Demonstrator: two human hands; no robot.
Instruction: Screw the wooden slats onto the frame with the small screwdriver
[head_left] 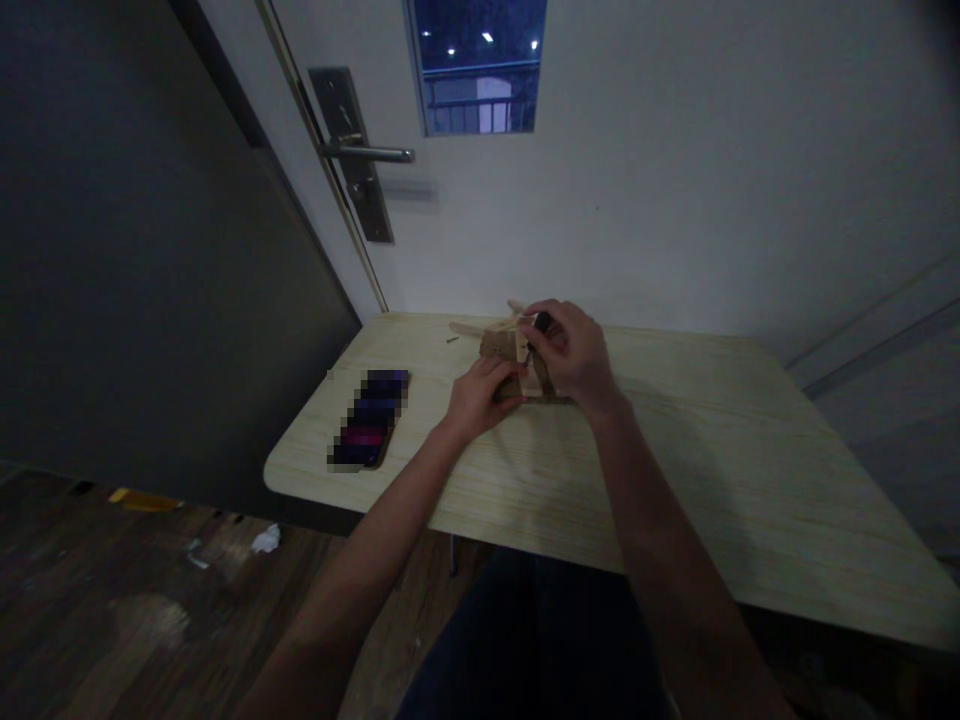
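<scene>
My right hand (574, 350) is closed round a small tool with a black handle (542, 321), which looks like a screwdriver. Its thin shaft points down at a light wooden piece (531, 382). My left hand (480, 395) grips the near left part of a brown board (497, 344), fingers on top and thumb along the front edge. Its fingertips come close to the tool's tip. The wooden piece lies on or against the board; my hands hide much of how they join. Behind them lie several thin wooden sticks (466, 328).
All this rests on a pale wood-grain table (750, 450). A phone (371, 420) lies at the table's left, and a small screw or nail (451, 340) near the sticks. Beyond the table's back edge stands a white door with a metal handle (375, 154) and a window (480, 65).
</scene>
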